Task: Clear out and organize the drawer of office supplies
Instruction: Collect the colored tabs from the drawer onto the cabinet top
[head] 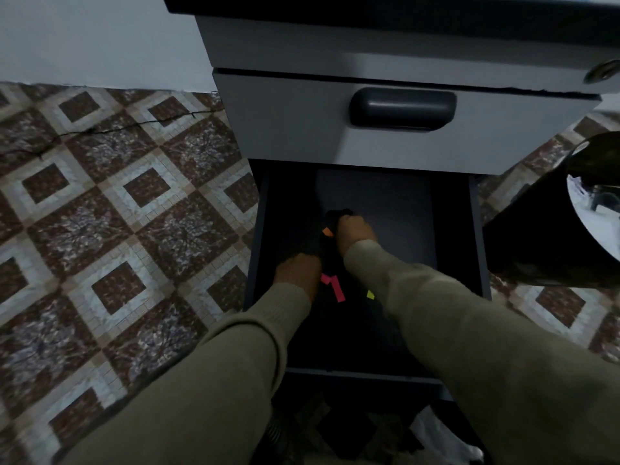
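Both hands were inside the open bottom drawer (476, 243) of a grey pedestal cabinet (302, 129). The right hand (355, 234) had its fingers curled in a closed grip round a dark, soft-looking object (337, 218); what the object was could not be told in the dim interior. The left hand (297, 275) lay lower and to the left, its fingers hidden against the same dark mass, so the state of its grip could not be told. Both arms wore ribbed, olive-beige knit sleeves (436, 313).

On the dark drawer floor lay small paper strips: pink ones (335, 288) just beside the left hand, a yellow one (370, 294) beside the right sleeve, and an orange one (327, 232) touching the dark object. A flat, dark rectangular sheet (402, 203) covered the rear of the drawer.

The closed drawer above had a matt grey front with a rounded, dark moulded handle (402, 109). A glossy black bin (536, 236) holding white scraps stood to the right on the patterned tile floor (117, 213).
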